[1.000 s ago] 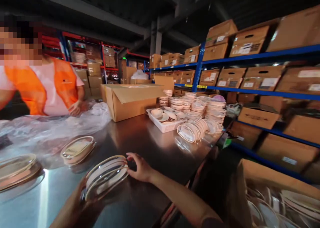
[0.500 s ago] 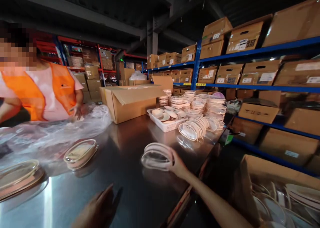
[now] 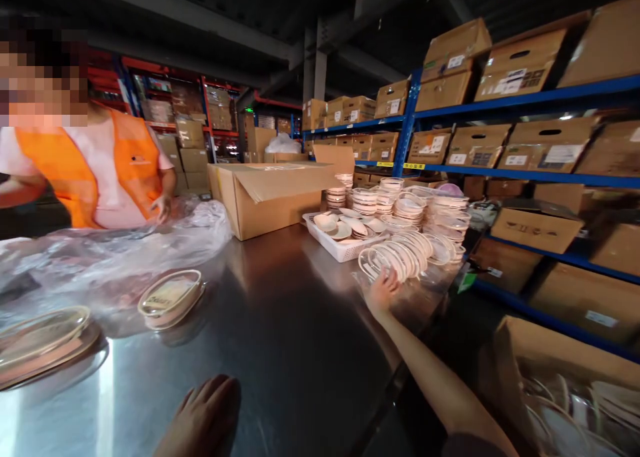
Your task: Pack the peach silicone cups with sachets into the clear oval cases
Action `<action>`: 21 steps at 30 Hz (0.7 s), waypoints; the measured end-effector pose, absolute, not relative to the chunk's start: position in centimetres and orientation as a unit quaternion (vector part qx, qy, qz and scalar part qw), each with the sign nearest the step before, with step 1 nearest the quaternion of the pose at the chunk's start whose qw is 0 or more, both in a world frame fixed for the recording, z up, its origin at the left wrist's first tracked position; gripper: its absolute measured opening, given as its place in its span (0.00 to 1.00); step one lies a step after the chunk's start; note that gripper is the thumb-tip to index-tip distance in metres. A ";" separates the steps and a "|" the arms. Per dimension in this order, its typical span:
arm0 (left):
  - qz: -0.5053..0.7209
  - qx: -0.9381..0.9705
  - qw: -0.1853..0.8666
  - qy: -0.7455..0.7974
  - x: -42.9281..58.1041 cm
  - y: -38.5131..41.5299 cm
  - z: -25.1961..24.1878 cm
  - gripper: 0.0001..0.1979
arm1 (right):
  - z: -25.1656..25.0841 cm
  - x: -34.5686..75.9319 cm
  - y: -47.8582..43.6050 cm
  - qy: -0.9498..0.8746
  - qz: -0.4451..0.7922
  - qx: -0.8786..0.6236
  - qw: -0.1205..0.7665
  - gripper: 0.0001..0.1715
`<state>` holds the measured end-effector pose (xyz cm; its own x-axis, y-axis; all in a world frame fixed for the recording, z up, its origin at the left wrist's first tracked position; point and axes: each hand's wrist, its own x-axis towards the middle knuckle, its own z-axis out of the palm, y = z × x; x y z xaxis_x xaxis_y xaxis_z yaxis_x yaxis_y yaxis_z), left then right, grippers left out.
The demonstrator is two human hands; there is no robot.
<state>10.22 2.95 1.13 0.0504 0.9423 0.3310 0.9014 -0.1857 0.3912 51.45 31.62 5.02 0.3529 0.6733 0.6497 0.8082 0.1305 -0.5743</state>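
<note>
Reaching to the row of leaning oval cases point(image 3: 407, 255), my right hand point(image 3: 384, 289) has its fingers closed on the lower edge of the front oval case point(image 3: 373, 260). These cases have clear faces and cream rims. Low over the near part of the dark shiny table point(image 3: 280, 370), my left hand point(image 3: 207, 407) is palm down and holds nothing, its fingers loosely bent. The nearest case to it is an oval case point(image 3: 170, 300) with a printed clear top, lying flat. A larger oval case point(image 3: 45, 343) lies at the left edge.
Behind the row are a white basket point(image 3: 345, 250) of pale oval pieces and stacked cases point(image 3: 445, 220). An open carton point(image 3: 280, 203) stands farther back. Clear plastic sheeting point(image 3: 120, 257) covers the left, before a person in an orange vest point(image 3: 133, 157). Another carton point(image 3: 510, 363) holds cases at right.
My right hand has carried the oval case from mid-table away and to the right, up to the front of the leaning row. My left hand stays low, its fingers now more bent.
</note>
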 end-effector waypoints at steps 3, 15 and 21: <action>0.214 0.739 0.078 0.634 10.0 2.9 1.8 0.20 | 3.8 46.7 31.2 -0.665 -0.091 -0.582 0.459 0.34; 0.204 0.677 0.087 0.701 13.3 2.3 4.8 0.24 | 5.0 31.3 29.9 -0.856 0.013 -0.404 0.323 0.32; 0.282 0.562 0.057 0.775 11.1 3.1 3.6 0.26 | 4.9 13.5 22.8 -0.937 0.110 -0.209 0.256 0.47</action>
